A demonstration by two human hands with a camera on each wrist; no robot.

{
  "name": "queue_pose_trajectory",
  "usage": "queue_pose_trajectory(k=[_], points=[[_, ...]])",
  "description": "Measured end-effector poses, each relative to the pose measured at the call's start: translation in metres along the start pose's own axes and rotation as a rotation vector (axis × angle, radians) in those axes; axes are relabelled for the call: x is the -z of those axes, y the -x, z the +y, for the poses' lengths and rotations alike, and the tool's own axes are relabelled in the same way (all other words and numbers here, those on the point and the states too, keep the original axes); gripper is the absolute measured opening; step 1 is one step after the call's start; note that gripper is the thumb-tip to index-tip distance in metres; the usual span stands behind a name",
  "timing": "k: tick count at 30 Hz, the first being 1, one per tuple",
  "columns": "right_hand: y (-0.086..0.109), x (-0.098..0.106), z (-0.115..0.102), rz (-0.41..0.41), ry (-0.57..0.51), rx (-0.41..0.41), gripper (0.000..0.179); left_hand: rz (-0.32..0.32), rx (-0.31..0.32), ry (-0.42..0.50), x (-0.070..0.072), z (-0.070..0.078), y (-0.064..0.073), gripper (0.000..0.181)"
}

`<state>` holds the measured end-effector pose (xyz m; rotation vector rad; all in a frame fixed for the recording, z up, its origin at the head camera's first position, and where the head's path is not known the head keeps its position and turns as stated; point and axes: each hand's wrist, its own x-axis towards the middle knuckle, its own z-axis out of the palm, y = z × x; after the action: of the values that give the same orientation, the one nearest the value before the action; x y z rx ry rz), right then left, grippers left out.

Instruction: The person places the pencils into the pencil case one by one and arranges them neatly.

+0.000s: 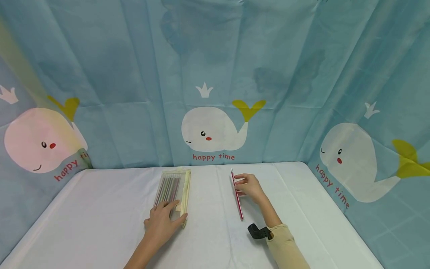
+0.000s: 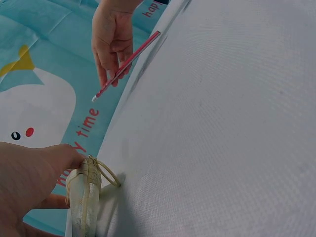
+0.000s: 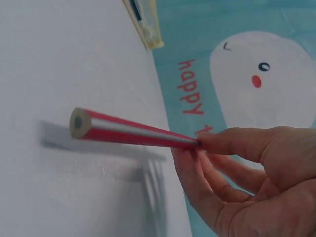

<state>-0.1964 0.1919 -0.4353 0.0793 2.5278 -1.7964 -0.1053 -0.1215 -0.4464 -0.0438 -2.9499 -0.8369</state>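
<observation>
A see-through pencil case [image 1: 185, 186] with pale yellow edging lies on the white table, left of centre. Several pencils [image 1: 168, 186] show through its clear top. My left hand [image 1: 161, 226] grips the near end of the case, thumb at its right edge; in the left wrist view the case's end [image 2: 84, 207] sits between thumb and fingers. A red pencil with silver stripes [image 1: 238, 204] is pinched between the thumb and fingers of my right hand [image 1: 250, 187], over the table to the right of the case. Its flat unsharpened end [image 3: 78, 123] points toward the right wrist camera.
A yellowish cord loop [image 2: 109, 174] hangs at the case's end. The white tablecloth [image 1: 208, 231] reaches back to a blue curtain [image 1: 127, 138] printed with whales, which also stands along both sides. A black device [image 1: 258, 231] is fixed at my right wrist.
</observation>
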Motion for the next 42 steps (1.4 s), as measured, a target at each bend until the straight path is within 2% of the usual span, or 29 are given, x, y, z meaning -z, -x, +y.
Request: queue_pose_trajectory(k=[12, 22, 42], points=[[0.005, -0.015, -0.007, -0.019, -0.027, 0.017, 0.035, -0.012, -0.005, -0.006, 0.001, -0.001, -0.001, 0.059], [0.008, -0.028, -0.011, -0.076, -0.019, 0.046, 0.036, -0.017, -0.001, 0.002, 0.002, 0.001, 0.0, 0.059], [-0.003, -0.055, -0.022, -0.133, -0.023, 0.055, 0.037, -0.015, 0.008, 0.002, 0.002, 0.001, -0.001, 0.059]])
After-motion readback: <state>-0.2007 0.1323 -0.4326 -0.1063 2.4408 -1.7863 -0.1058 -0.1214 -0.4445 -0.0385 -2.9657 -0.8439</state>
